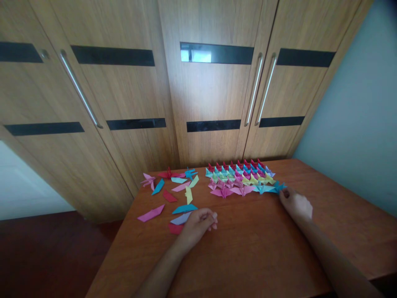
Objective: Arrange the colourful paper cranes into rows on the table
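My right hand (296, 205) is closed at the right end of the front row, its fingertips pinching the wing of a blue origami crane (278, 187). That crane stands beside a light turquoise crane (262, 188) and two pink cranes, the nearer one (242, 190) among them. My left hand (200, 223) rests over the table with its fingers curled in, and nothing shows in them. Under and beside its wrist lie flat folded papers: a red one (175, 229), a lavender one (180, 218) and a blue one (185, 208).
Several rows of colourful cranes (237, 170) stand at the back of the wooden table (242, 248). More folded papers, such as a pink one (151, 213), and a few opened cranes (169, 174) are scattered at the left. A wooden wardrobe (214, 91) rises right behind.
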